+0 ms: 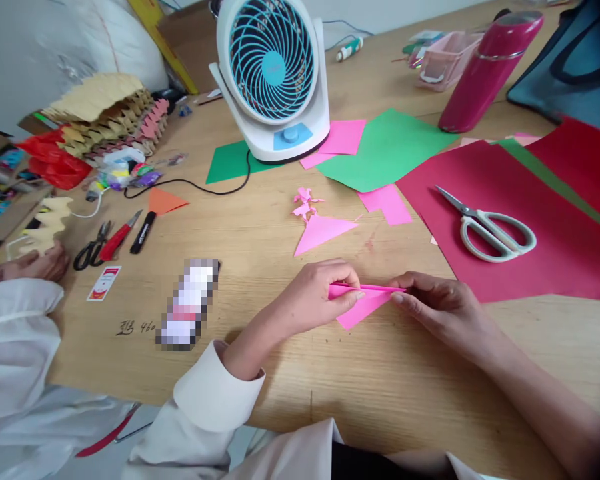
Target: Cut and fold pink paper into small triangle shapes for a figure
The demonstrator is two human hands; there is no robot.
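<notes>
A sheet of folded pink paper [353, 316] is held just above the wooden table between my two hands. My left hand [325, 290] pinches its left end between thumb and fingers. At the right corner, the thumb and fingertips of my right hand [433, 300] are closed on the same paper. A creased fold runs along its top edge, and a triangular part hangs below. Beyond my hands lie a flat pink paper triangle [325, 233] and some small curled pink paper cut-outs [307, 203].
White-handled scissors [500, 233] rest on red paper [460, 200] at right. Behind stand a white fan [275, 67] and a magenta flask [490, 73]. Left of me are a phone [190, 303], a red knife [120, 237] and a co-worker's hand [45, 263] on cream zigzag paper [50, 220].
</notes>
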